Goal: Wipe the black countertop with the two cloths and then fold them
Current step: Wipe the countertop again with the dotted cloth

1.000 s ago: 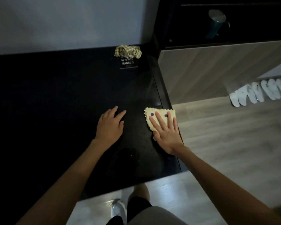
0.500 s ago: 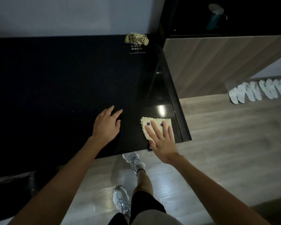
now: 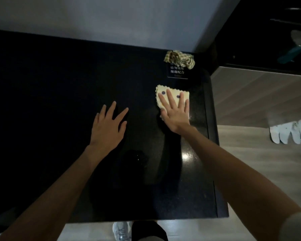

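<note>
A pale yellow cloth (image 3: 163, 98) with purple dots and a scalloped edge lies flat on the black countertop (image 3: 59, 101), near its right side. My right hand (image 3: 176, 112) presses on it with straight, spread fingers. My left hand (image 3: 108, 127) rests flat on the bare countertop to the left of the cloth, fingers spread, holding nothing. A second cloth (image 3: 180, 59), checked green and cream, lies crumpled at the back right corner by the wall.
A small black sign with white lettering (image 3: 177, 72) lies just in front of the checked cloth. The countertop's right edge (image 3: 213, 136) drops to a wooden floor. White slippers (image 3: 290, 134) sit on the floor at right. A dark shelf holds a teal object (image 3: 292, 54).
My right hand has pushed the yellow cloth away from the front edge toward the back, close to the sign. My left hand stays flat on the countertop, and the view has leaned over the surface.
</note>
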The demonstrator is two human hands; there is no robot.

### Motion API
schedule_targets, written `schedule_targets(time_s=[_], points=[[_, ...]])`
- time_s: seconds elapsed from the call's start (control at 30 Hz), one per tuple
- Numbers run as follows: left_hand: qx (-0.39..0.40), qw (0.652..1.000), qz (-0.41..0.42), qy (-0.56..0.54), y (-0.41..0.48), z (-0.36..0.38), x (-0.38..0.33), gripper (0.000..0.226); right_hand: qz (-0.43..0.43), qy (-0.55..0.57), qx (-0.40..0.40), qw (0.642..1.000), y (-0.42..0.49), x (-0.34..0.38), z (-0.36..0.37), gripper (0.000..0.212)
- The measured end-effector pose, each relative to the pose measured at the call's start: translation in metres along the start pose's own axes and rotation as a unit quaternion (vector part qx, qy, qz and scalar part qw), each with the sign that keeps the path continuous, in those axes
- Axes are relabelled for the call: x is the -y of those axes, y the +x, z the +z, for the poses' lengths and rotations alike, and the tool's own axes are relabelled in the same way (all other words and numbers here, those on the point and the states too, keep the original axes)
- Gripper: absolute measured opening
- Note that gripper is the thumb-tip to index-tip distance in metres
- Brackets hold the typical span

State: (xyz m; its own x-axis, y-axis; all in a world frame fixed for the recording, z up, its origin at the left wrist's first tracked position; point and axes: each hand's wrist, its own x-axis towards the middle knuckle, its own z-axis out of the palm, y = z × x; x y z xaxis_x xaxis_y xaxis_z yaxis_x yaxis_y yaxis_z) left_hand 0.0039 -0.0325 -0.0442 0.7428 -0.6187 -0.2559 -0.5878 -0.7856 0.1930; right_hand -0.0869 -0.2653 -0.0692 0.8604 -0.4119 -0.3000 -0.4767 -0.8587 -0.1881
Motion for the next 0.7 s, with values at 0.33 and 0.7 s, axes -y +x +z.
schedule_targets(time_s=[0.33,0.7], points=[[-0.013,0.999,0.010,0.031,0.009,-0.012,0.013,0.048,-0.104,-0.038,0.011,0.994,-0.004,0.023,0.008,0.059],[0.059,0.997,0.014,0.054,0.013,-0.028,0.012,0.059,-0.120,-0.002,0.004,0.993,-0.112,-0.001,0.033,0.052]])
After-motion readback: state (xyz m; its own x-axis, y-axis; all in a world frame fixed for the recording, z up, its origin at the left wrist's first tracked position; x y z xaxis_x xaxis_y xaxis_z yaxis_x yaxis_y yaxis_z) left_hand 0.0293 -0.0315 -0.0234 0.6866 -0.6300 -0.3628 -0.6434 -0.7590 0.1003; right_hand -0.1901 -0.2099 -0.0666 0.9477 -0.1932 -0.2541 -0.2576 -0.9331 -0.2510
